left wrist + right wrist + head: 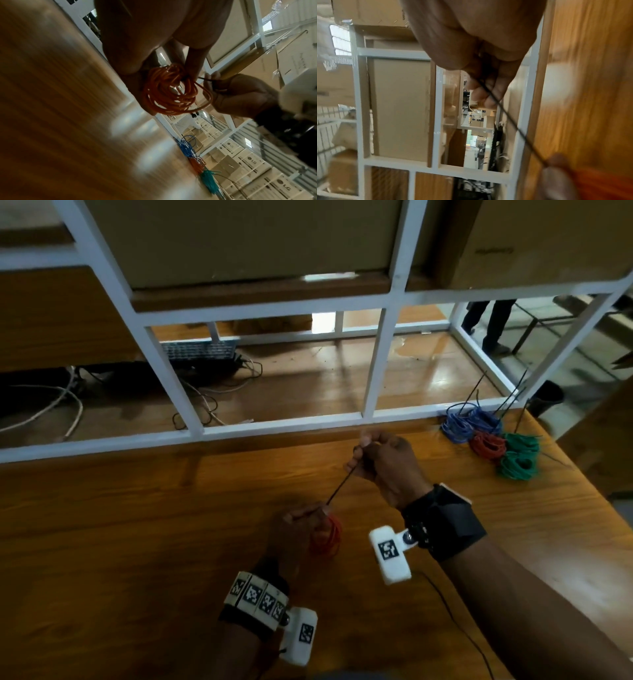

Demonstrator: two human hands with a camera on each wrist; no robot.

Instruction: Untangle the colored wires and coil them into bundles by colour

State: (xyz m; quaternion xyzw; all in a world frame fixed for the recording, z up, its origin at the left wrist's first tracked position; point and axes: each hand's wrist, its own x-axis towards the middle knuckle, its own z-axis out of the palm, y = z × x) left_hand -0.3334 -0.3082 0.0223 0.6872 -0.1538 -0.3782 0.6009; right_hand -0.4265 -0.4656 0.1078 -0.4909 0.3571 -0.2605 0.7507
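Observation:
My left hand (301, 525) grips a coil of red-orange wire (329, 537) just above the wooden table (137, 525); the left wrist view shows the same coil (169, 92) hanging from my fingers (193, 67). A thin black tie (340, 486) runs taut from the coil up to my right hand (373, 455), which pinches its far end. In the right wrist view the tie (510, 121) passes between my right fingers (481, 93). Finished bundles lie at the table's far right: blue (469, 421), red (488, 445) and green (519, 458).
A white metal frame (281, 424) borders the table's far edge, with cables and a keyboard on the floor beyond. Loose black ties (507, 402) stick up by the bundles. A thin black cable (455, 618) trails across the table under my right forearm. A person's legs (489, 320) stand behind.

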